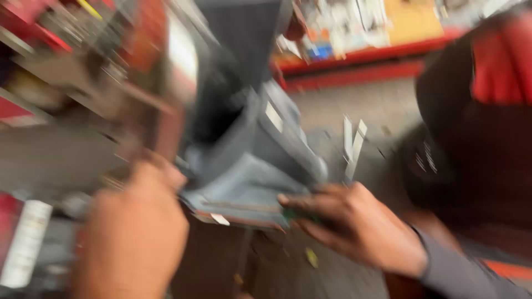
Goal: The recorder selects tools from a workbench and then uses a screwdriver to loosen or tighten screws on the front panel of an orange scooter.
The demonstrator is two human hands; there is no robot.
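Head view, heavily motion-blurred. Nearest the camera, the left hand (133,232) fills the lower left, seen from the back; it meets the left edge of a grey folded piece (249,188), but its fingers are hidden behind the hand itself, so whether they close on the piece cannot be told. To the right, the right hand (354,221), emerging from a grey sleeve (460,274), reaches leftward with its fingers (302,202) laid along the lower right edge of the grey piece and pinched over that edge; a small green object (293,215) shows under the fingertips, its kind unreadable.

The grey piece lies between the two hands at centre frame, tilted, its lower rim showing a reddish-brown strip with a small white tag (220,219). Above it rises a darker grey upright part (244,50); whether the two are joined cannot be told through the blur.

Left of centre stands a machine of red and metal parts (138,61), with a white cylinder-like object (25,243) at the lower left.

Beyond the hands, a concrete floor (377,111) carries two pale flat strips (353,147) lying close together. At right, a dark rounded mass with a red patch (499,61) occupies the frame edge. Farthest back, a red shelf edge (366,55) bears assorted blurred goods.
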